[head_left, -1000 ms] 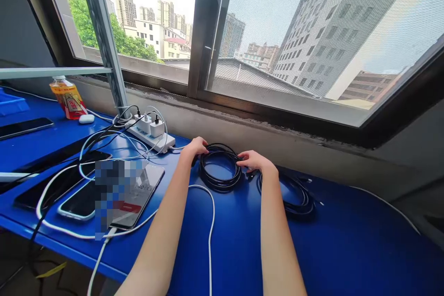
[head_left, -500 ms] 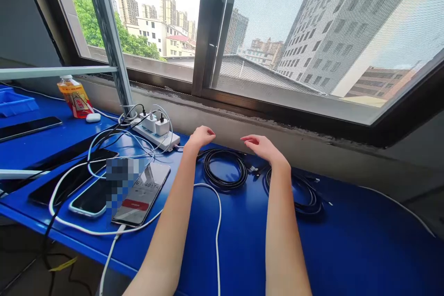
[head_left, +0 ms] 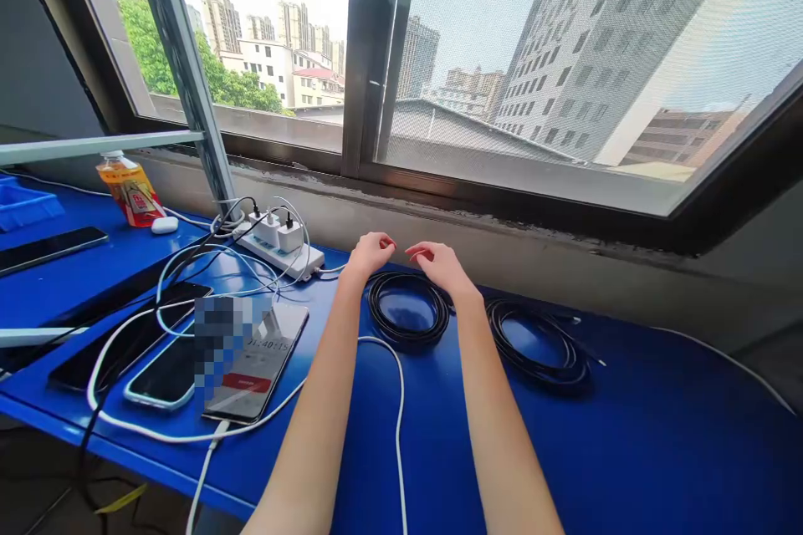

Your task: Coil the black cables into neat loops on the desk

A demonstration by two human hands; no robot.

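Above the far side of a coil of black cable [head_left: 375, 319], my left hand [head_left: 371, 254] is held with its fingers loosely bent and nothing visible in them. Facing it across a small gap is my right hand [head_left: 437, 262], fingers pointing left with the thumb apart, also without anything visible in it. The coil lies flat on the blue table beneath both hands. A second black cable coil [head_left: 568, 368] with loose plug ends rests to the right of my right forearm.
A white power strip [head_left: 307, 261] with chargers sits left of my hands. Nearer are a phone with a lit screen [head_left: 267, 368], a pale-edged phone [head_left: 160, 376] and a looping white cable [head_left: 401, 418]. An orange drink bottle [head_left: 133, 196] stands by the metal shelf post [head_left: 210, 159].
My right hand has moved left, closer to my left hand, uncovering the right-hand cable coil. My left hand has shifted slightly right. The view has moved a little.
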